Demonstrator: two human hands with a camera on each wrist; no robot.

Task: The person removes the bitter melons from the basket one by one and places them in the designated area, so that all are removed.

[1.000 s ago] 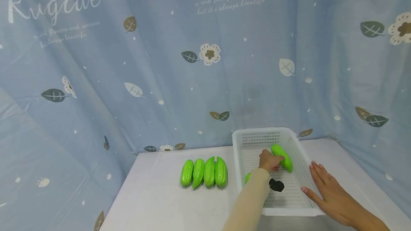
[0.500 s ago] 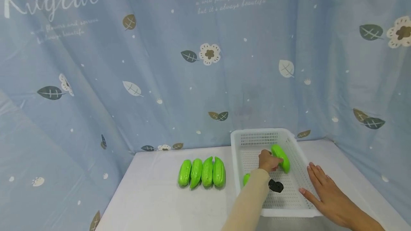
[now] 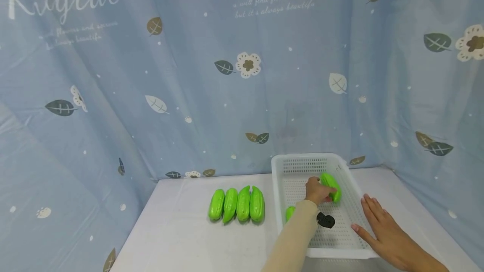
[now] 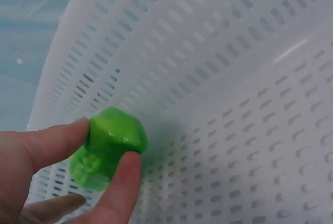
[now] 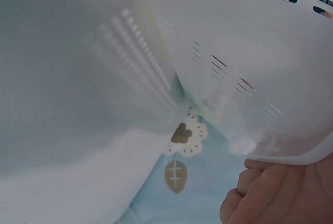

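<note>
In the head view, my left hand (image 3: 317,190) reaches into a white perforated plastic basket (image 3: 277,179). It pinches a bright green, ridged bitter melon (image 3: 329,179) near the basket's right wall. The left wrist view shows the bitter melon (image 4: 117,133) from one end, held between two digits, with the basket wall behind it. My right hand (image 3: 389,234) lies against the basket's right side, its fingers straight and its thumb spread over the rim. Another green piece (image 3: 290,212) in the basket is mostly hidden by my left sleeve (image 3: 293,238).
Several matching green bitter melons (image 3: 243,205) lie side by side on the white table (image 3: 189,238), left of the basket. A dark, heart-shaped patch (image 3: 326,220) shows at the basket floor. Behind the table hangs a blue curtain (image 3: 189,74) printed with leaves and flowers.
The near end of the held bitter melon has turned slightly left. Both hands keep nearly the same place, and the head view has shifted a little.
</note>
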